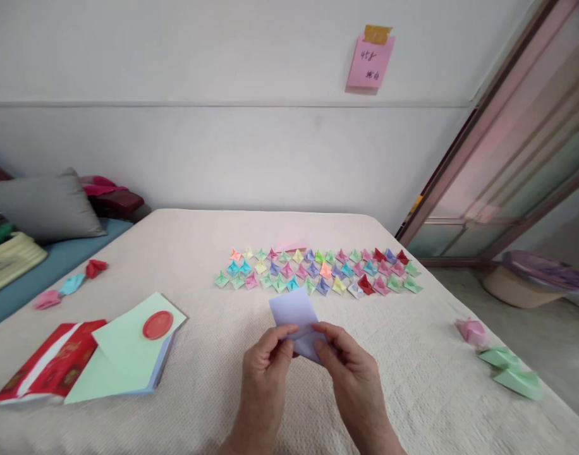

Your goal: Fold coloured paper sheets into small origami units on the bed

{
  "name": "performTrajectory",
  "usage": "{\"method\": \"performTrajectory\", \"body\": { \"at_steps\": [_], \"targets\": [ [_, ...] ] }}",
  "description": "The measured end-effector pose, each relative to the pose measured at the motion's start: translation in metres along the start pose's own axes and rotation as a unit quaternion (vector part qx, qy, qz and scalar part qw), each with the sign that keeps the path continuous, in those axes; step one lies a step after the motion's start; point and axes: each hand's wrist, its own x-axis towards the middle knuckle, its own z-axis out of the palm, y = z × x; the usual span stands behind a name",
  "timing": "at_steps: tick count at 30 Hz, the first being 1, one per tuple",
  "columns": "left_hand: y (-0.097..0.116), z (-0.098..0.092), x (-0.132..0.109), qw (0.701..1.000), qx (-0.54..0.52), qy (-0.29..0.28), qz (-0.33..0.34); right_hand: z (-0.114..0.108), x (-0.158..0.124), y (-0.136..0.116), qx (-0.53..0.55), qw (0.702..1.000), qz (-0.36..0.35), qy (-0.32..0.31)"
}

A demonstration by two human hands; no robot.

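Observation:
Between my two hands is a sheet of lavender paper (295, 308), held up off the table with a crease across its lower part. My left hand (269, 357) pinches its left edge between thumb and fingers. On the other side my right hand (349, 360) grips the lower right, its thumb pressed on the front of the sheet. Just beyond the hands, several small folded paper pieces (325, 270) in many colours stand in rows on the pale table cover (199, 354).
A stack of green and blue paper (123, 354) with a round red lid (157, 325) lies left, beside a red packet (52, 363). Folded pieces sit near both side edges, including a pink one (472, 331). A pink note (370, 63) is taped to the wall.

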Motion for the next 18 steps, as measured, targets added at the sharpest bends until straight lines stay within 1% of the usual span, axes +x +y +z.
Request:
{"method": "performTrajectory", "body": {
  "at_steps": [5,9,12,14,18],
  "targets": [
    [-0.0042,-0.0016,0.0043,1.000,-0.021,0.021,-0.010,0.0013,-0.0014,0.0019,-0.011,1.000,-0.013,0.003],
    [-0.0034,-0.0001,0.0045,0.999,-0.034,0.018,-0.002,0.0006,-0.0008,0.0026,-0.010,1.000,-0.024,0.000],
    [-0.0013,0.0031,0.0035,0.998,-0.059,0.010,-0.011,0.0012,-0.0008,0.0014,-0.004,1.000,-0.024,-0.001],
    [-0.0006,0.0048,0.0030,0.998,-0.064,0.013,-0.016,0.0026,-0.0011,0.0005,0.012,1.000,-0.016,-0.006],
    [-0.0026,0.0053,0.0027,0.999,-0.041,0.025,-0.018,0.0057,-0.0015,-0.0002,0.061,0.998,0.019,-0.016]
  ]
}}
